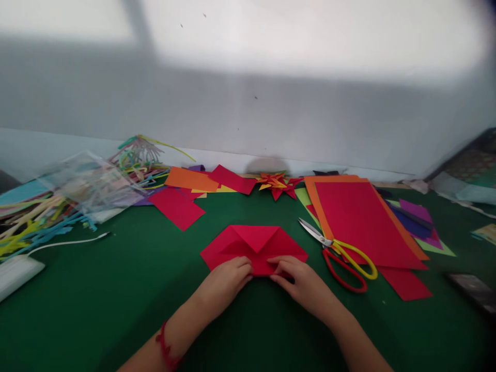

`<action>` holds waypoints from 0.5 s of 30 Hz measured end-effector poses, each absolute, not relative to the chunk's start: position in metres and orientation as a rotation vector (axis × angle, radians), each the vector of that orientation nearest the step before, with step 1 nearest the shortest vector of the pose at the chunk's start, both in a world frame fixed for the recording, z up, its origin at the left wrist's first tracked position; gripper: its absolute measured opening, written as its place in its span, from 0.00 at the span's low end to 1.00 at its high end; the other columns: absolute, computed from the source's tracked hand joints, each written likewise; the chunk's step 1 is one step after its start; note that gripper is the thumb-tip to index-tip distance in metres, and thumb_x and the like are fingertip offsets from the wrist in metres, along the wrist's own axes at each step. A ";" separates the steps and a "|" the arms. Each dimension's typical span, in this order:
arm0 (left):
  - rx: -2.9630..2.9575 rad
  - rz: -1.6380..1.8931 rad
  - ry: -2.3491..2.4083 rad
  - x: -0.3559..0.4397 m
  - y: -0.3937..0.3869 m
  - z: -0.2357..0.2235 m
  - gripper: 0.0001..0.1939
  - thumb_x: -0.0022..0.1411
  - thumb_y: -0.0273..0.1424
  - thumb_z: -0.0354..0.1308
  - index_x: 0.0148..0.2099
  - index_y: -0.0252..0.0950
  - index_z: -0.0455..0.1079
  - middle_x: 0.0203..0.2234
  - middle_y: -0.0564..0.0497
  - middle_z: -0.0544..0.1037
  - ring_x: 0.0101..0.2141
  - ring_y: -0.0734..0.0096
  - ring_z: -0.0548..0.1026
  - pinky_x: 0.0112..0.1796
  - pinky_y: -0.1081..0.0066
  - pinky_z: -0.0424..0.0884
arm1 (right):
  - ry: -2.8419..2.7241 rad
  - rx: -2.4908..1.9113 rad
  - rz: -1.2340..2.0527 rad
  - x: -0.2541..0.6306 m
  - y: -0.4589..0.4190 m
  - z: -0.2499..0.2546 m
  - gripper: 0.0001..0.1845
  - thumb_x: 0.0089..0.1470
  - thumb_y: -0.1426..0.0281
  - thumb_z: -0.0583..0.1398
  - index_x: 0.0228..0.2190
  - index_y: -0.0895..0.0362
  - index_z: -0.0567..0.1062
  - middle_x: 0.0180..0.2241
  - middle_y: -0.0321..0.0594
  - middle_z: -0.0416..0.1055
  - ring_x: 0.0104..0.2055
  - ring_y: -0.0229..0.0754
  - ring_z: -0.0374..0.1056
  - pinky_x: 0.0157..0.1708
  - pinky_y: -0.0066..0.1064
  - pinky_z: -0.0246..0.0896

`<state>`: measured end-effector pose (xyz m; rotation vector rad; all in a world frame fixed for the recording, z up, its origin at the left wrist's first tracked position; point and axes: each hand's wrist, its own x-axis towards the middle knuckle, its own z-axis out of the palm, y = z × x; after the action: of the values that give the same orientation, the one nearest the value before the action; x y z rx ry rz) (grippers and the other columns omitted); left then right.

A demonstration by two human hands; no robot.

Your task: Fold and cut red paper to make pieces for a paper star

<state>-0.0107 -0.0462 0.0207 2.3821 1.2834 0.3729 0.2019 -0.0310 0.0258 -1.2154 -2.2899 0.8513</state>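
A sheet of red paper (257, 238) lies on the green tabletop in front of me, folded so that its top edge is straight, its sides come to points and a triangular flap points down in the middle. My left hand (231, 275) grips the near edge left of centre, its fingers bent over the paper. At the right part of that same edge, my right hand (295, 279) pinches the paper between thumb and fingers. Part of the near edge is hidden under the hands.
Scissors (333, 247) with red and yellow handles lie right of the paper, against stacked red sheets (356, 222). Folded paper stars (279, 185) and loose paper pieces (178, 206) lie along the wall. Colourful pipe cleaners (42, 217) and a white power strip (17, 274) are left.
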 end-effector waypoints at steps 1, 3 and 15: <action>2.339 0.386 1.291 -0.013 -0.044 0.021 0.08 0.61 0.29 0.44 0.37 0.37 0.65 0.33 0.51 0.71 0.34 0.71 0.70 0.34 0.72 0.64 | -2.267 -1.229 0.856 0.201 -0.031 0.025 0.04 0.51 0.71 0.54 0.27 0.55 0.69 0.39 0.38 0.69 0.42 0.40 0.64 0.40 0.31 0.59; 2.271 0.406 1.311 -0.016 -0.041 0.021 0.07 0.61 0.30 0.45 0.34 0.36 0.64 0.29 0.52 0.71 0.31 0.72 0.70 0.32 0.74 0.64 | -2.227 -1.252 0.868 0.199 -0.030 0.024 0.06 0.53 0.69 0.53 0.27 0.55 0.68 0.36 0.38 0.69 0.40 0.40 0.65 0.38 0.30 0.59; 1.993 0.581 1.514 -0.013 -0.037 0.014 0.05 0.58 0.33 0.50 0.33 0.38 0.64 0.28 0.55 0.73 0.30 0.72 0.71 0.30 0.74 0.64 | -2.157 -1.429 0.599 0.187 -0.031 0.010 0.09 0.54 0.66 0.52 0.27 0.55 0.69 0.29 0.38 0.68 0.31 0.40 0.65 0.31 0.30 0.58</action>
<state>-0.0129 -0.0372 0.0136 1.9926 1.5143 0.5810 0.1868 -0.0305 0.0100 -1.4288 -2.1568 0.5993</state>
